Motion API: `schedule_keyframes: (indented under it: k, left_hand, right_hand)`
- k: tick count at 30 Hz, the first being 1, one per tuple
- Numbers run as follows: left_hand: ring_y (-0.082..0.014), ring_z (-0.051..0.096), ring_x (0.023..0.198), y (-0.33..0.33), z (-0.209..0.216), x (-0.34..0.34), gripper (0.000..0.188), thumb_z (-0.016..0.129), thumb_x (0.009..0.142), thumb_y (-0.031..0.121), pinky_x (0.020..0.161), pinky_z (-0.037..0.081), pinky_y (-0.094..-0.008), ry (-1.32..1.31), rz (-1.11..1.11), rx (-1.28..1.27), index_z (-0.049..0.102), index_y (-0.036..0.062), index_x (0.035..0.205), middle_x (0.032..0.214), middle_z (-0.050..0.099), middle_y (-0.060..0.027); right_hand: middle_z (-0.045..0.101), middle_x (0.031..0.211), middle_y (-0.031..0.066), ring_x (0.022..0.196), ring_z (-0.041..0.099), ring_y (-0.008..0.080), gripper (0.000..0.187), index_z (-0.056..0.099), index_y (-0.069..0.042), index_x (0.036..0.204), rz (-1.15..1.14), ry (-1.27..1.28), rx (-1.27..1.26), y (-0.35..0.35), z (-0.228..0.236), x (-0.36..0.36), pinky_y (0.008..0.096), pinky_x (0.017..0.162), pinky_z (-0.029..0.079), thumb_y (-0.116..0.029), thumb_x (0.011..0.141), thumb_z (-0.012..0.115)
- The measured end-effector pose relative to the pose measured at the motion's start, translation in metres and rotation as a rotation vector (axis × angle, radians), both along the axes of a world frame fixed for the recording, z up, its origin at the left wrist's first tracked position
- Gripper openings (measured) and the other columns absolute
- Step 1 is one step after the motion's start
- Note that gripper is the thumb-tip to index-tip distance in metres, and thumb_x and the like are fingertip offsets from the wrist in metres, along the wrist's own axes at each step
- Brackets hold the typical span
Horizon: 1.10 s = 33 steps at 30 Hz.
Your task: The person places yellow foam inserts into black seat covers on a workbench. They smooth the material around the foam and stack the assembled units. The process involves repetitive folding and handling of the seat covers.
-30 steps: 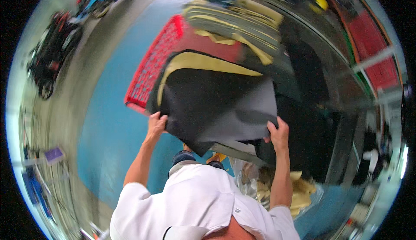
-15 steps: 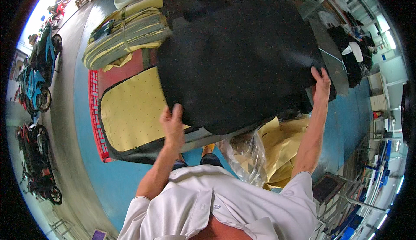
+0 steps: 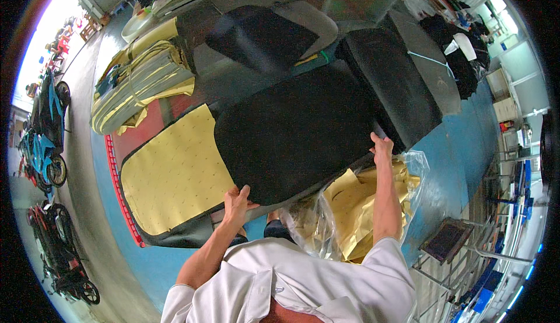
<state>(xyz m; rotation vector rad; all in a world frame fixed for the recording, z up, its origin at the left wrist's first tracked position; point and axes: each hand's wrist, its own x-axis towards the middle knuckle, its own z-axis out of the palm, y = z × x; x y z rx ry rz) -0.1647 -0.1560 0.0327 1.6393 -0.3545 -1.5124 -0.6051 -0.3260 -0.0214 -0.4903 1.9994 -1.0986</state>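
A wide black sheet [image 3: 297,130] with rounded corners lies across the work surface in front of me. My left hand [image 3: 236,205] is closed on its near left edge, thumb on top. At its near right corner, my right hand [image 3: 382,146] pinches the edge. To the left, partly beneath the black sheet, lies a panel of yellow, dotted backing paper [image 3: 175,171] with a black border. A thick dark folded sheet [image 3: 396,84] lies just beyond my right hand.
Behind, there is another black piece [image 3: 256,37]. A tied stack of grey and yellow sheets [image 3: 146,72] sits at the far left, above a red slotted rim [image 3: 121,200]. Crumpled yellow paper fills a clear plastic bag [image 3: 373,197] near my right forearm. Motorbikes [image 3: 61,259] stand leftward.
The black sheet has come down and toward me, uncovering the black piece and folded sheet behind it. My right hand moved left and nearer; my left hand moved nearer.
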Motion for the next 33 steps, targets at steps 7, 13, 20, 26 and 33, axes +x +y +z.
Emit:
schedule_keyframes:
  k: [7, 13, 20, 26, 33]
  left_hand:
    - [-0.0162, 0.053, 0.06, -0.004, -0.001, 0.002, 0.017, 0.059, 0.089, 0.017, 0.056, 0.059, -0.0365, -0.044, -0.017, 0.029, 0.051, 0.0021, 0.085, 0.078, 0.047, -0.0042]
    - [-0.015, 0.054, 0.059, -0.006, -0.003, 0.003, 0.02, 0.059, 0.09, 0.017, 0.055, 0.059, -0.034, -0.058, -0.059, 0.052, 0.048, 0.0036, 0.08, 0.076, 0.044, -0.0021]
    - [-0.0201, 0.065, 0.073, 0.021, -0.004, 0.046, 0.035, 0.062, 0.09, 0.025, 0.065, 0.057, -0.0323, 0.093, -0.105, 0.023, 0.055, -0.0014, 0.111, 0.092, 0.062, -0.0129]
    - [-0.0165, 0.063, 0.078, 0.092, -0.029, 0.131, 0.029, 0.064, 0.088, 0.02, 0.064, 0.053, -0.0266, -0.248, 0.483, -0.084, 0.058, 0.0009, 0.109, 0.09, 0.063, -0.0072]
    - [-0.0163, 0.061, 0.081, 0.159, -0.068, 0.267, 0.031, 0.063, 0.086, 0.019, 0.069, 0.05, -0.0294, -0.79, 0.755, -0.028, 0.059, -0.0022, 0.108, 0.097, 0.064, -0.0087]
  right_hand:
    - [0.061, 0.081, 0.0046, 0.062, 0.054, 0.0137, 0.028, 0.063, -0.002, 0.097, 0.031, 0.025, -0.071, 0.009, -0.002, -0.006, 0.0274, 0.044, 0.045, -0.021, 0.079, 0.073]
    - [0.061, 0.087, 0.0024, 0.066, 0.055, 0.0143, 0.027, 0.063, -0.007, 0.095, 0.09, 0.03, -0.08, 0.004, -0.007, -0.018, 0.0265, 0.049, 0.046, -0.024, 0.077, 0.075]
    - [0.064, 0.085, 0.0113, 0.066, 0.06, 0.0211, 0.033, 0.058, 0.0, 0.103, 0.209, 1.088, -0.172, 0.02, 0.007, 0.009, 0.0366, 0.066, 0.052, -0.018, 0.079, 0.071]
    - [0.065, 0.089, 0.0119, 0.071, 0.062, 0.0204, 0.021, 0.061, -0.002, 0.104, 0.576, 0.78, -0.458, 0.059, 0.091, 0.16, 0.0316, 0.065, 0.051, -0.011, 0.085, 0.064]
    - [0.061, 0.111, 0.0198, 0.104, 0.06, 0.0325, 0.033, 0.06, 0.0, 0.11, 1.467, 0.45, -0.621, 0.147, 0.092, 0.399, 0.0405, 0.092, 0.046, -0.012, 0.08, 0.066]
